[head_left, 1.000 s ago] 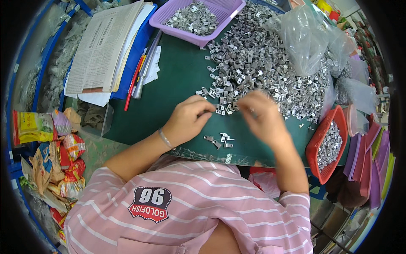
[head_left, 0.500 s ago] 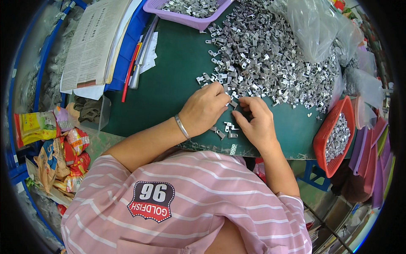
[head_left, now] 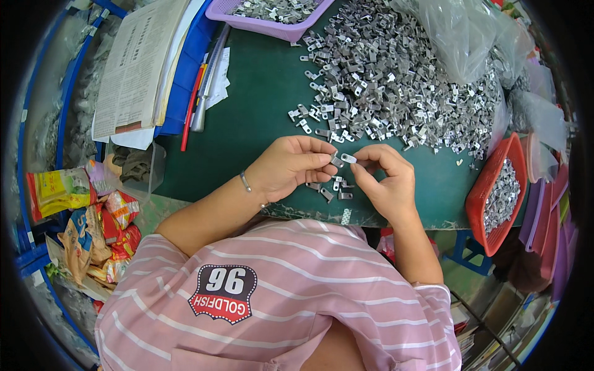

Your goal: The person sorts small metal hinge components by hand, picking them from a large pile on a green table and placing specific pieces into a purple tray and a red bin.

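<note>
Between the thumb and fingers of my left hand is a small bent metal bracket. My right hand pinches another metal bracket, its flat, rounded tab with a hole pointing toward the left hand. The two pieces are close together; whether they touch I cannot tell. Just below the fingers, several loose brackets lie on the green tabletop. Beyond my hands spreads a large heap of the same silvery brackets.
A red basket of metal parts sits at the table's right edge, and a purple basket of parts at the far side. Clear plastic bags rest on the heap. At left are a red pen, papers and a clear box.
My left hand has turned to show its palm side and now holds a bracket up. The right hand has risen slightly off the table, with a bracket showing at its fingertips.
</note>
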`<state>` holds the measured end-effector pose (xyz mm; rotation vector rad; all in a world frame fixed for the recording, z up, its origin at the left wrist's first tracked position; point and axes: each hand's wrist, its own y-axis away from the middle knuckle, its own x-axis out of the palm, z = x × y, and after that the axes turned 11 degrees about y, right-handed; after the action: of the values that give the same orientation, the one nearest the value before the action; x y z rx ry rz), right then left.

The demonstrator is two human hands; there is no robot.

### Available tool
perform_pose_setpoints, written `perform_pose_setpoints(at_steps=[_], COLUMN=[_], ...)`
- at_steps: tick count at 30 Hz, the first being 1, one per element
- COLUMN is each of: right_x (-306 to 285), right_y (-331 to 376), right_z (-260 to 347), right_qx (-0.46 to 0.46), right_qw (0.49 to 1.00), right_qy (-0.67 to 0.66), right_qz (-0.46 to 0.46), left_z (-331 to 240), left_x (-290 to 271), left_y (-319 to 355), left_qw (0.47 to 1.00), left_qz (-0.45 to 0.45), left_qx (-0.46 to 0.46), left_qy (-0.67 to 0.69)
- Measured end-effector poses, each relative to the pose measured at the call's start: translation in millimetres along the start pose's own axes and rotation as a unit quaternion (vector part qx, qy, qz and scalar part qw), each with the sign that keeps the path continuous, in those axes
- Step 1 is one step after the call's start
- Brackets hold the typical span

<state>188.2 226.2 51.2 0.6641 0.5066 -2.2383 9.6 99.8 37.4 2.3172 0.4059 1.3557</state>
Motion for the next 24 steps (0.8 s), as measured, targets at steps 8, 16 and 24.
perform_pose_setpoints(at_steps=[8, 16, 24], right_x=[-5, -12, 14], right_y=[4, 5, -20], right_z=[1, -2, -4], right_qx=[-0.013, -0.096, -0.178], right_qw=[1.0, 0.986, 0.956], right_qy=[0.004, 0.087, 0.231], right_qz=[-0.001, 0.109, 0.004], left_z=[2, 3, 3], left_x=[-7, -2, 0], left_y=[4, 12, 14], left_qw=[0.998, 0.99, 0.994], left_qz=[0.024, -0.055, -0.063], left_qx=[-0.035, 0.007, 0.007], left_qy=[0.036, -0.129, -0.093])
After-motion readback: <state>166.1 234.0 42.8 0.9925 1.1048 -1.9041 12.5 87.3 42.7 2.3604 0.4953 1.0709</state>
